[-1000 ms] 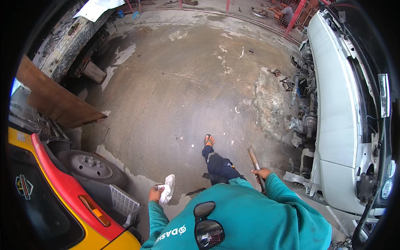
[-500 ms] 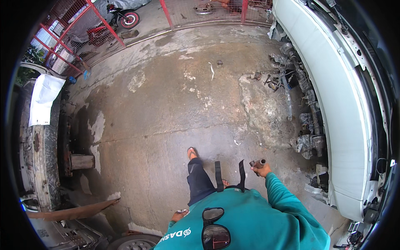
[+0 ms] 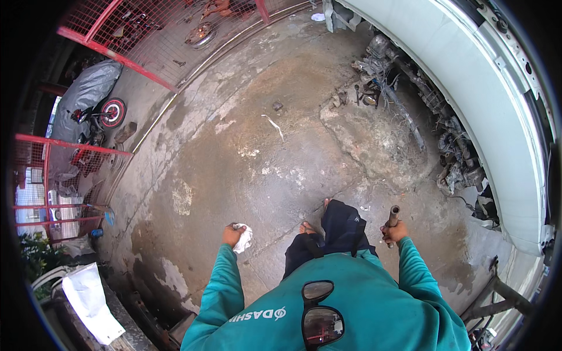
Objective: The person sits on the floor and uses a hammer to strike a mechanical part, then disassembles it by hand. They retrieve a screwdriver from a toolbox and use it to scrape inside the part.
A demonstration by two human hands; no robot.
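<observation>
My left hand point(image 3: 232, 235) is closed around a crumpled white rag point(image 3: 244, 239), held out in front of me over the concrete floor. On the other side, my right hand point(image 3: 398, 231) grips a brown, rusty-looking metal tube point(image 3: 393, 216). Its hollow end points up and away from me, and its lower part shows past my fingers. Both hands are well apart, with my two feet point(image 3: 306, 227) on the floor between them.
Along the right runs a long white vehicle panel point(image 3: 468, 76), with greasy mechanical parts point(image 3: 459, 152) beside it. Red mesh fencing point(image 3: 134, 58) and a motorcycle point(image 3: 108, 114) stand far left. A white sheet point(image 3: 92, 301) lies near left. A pale strip point(image 3: 273, 127) lies on the floor.
My view has turned to the right, so the fence and motorcycle sit lower and further left. My left hand has come forward, showing the rag. The right hand still holds the tube.
</observation>
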